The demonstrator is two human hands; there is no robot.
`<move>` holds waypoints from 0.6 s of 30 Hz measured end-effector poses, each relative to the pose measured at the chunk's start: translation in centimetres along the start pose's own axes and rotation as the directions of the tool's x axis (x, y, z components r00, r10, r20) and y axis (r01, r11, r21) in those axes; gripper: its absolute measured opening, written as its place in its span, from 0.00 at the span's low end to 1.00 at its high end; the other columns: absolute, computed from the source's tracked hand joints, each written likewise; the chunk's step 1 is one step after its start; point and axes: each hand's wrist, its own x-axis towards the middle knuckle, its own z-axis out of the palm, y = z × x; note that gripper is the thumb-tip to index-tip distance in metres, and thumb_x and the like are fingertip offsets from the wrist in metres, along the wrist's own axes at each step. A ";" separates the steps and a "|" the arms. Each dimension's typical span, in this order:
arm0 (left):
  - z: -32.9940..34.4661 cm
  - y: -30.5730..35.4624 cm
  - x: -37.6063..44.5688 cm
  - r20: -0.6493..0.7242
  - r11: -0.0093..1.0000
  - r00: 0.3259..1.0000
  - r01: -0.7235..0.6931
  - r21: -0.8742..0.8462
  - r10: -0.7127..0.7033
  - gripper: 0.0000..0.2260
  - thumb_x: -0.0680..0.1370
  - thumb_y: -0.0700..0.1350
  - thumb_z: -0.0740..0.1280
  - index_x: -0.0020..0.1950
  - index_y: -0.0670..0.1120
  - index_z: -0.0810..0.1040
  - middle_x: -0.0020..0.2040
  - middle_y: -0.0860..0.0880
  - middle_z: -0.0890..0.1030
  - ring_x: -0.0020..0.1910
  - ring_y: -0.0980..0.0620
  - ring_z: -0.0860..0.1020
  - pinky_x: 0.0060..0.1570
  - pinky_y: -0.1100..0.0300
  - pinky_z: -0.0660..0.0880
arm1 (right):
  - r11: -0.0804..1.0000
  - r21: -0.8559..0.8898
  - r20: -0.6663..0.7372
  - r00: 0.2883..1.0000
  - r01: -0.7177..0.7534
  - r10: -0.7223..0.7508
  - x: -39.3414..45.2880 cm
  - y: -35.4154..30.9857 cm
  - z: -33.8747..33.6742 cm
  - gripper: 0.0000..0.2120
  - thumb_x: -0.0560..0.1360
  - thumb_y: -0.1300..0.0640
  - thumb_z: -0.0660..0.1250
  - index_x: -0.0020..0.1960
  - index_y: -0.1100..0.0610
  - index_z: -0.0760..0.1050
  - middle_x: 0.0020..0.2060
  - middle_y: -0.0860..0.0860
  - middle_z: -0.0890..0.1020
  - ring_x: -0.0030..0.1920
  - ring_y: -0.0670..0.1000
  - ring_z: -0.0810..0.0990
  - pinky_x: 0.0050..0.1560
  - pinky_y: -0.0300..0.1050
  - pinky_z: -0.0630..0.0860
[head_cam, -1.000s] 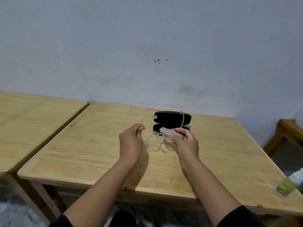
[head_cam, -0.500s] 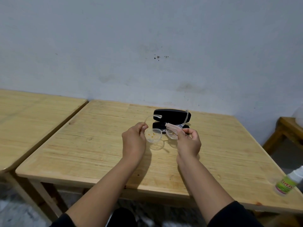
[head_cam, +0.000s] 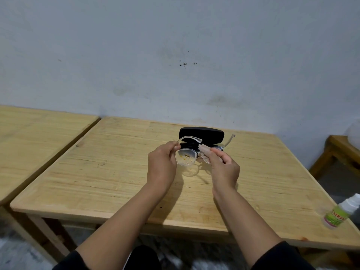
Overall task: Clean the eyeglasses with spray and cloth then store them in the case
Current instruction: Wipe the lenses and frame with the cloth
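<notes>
Eyeglasses [head_cam: 191, 152] held above surface [head_cam: 116, 172], near black case [head_cam: 201, 134]. Left hand [head_cam: 161, 164] pinches frame; right hand [head_cam: 224, 168] pinches cloth [head_cam: 205, 148]. Wipe lightly; left lens looks speckled.

A plain, sparsely furnished room, more like a simple home or a bare workroom than a shop or lab; which of these cannot be told. The main landmark is an unfinished light-wood table [head_cam: 116, 182] with square legs. Behind the table rises a pale grey-blue painted wall [head_cam: 175, 45], scuffed and stained, with a few small dark specks. To the left of the table, just beside it, stands a second table [head_cam: 35, 133] of the same wood. To its right is a smaller piece of wooden furniture [head_cam: 339, 152]. The floor below the table looks grey and mottled.
</notes>
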 end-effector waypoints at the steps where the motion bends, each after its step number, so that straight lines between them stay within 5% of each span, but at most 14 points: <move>1: 0.1 0.0 0.0 -0.004 1.000 1.000 -0.007 -0.001 0.007 0.09 0.76 0.35 0.63 0.51 0.42 0.82 0.45 0.44 0.85 0.41 0.56 0.77 0.41 0.81 0.66 | 1.000 -0.004 0.008 1.000 0.001 -0.001 0.0 0.1 0.0 0.05 0.66 0.56 0.75 0.40 0.48 0.80 0.40 0.47 0.83 0.43 0.46 0.81 0.39 0.36 0.73; 8: 0.2 -0.5 0.3 -0.020 1.000 1.000 -0.017 0.003 0.017 0.09 0.76 0.35 0.63 0.50 0.42 0.82 0.45 0.44 0.84 0.42 0.52 0.80 0.42 0.76 0.68 | 0.997 -0.070 0.207 0.978 -0.021 0.036 1.2 0.7 -0.6 0.06 0.70 0.63 0.71 0.43 0.54 0.83 0.39 0.49 0.86 0.45 0.48 0.84 0.51 0.43 0.79; 13: -0.3 -1.2 1.5 -0.032 0.999 0.999 0.008 0.032 -0.007 0.09 0.76 0.34 0.63 0.49 0.42 0.82 0.45 0.46 0.84 0.42 0.54 0.80 0.41 0.77 0.69 | 0.982 -0.187 0.468 0.879 -0.002 0.091 1.8 0.1 -1.4 0.06 0.72 0.66 0.68 0.44 0.59 0.84 0.41 0.58 0.86 0.47 0.57 0.84 0.52 0.49 0.79; 18: -0.9 -2.1 2.4 0.006 0.997 0.997 0.077 0.021 -0.077 0.11 0.76 0.33 0.59 0.43 0.45 0.79 0.42 0.48 0.83 0.42 0.50 0.82 0.44 0.61 0.76 | 0.953 -0.300 0.595 0.788 0.037 0.156 2.2 -0.1 -1.7 0.06 0.72 0.68 0.68 0.44 0.61 0.83 0.42 0.63 0.85 0.45 0.57 0.83 0.51 0.48 0.79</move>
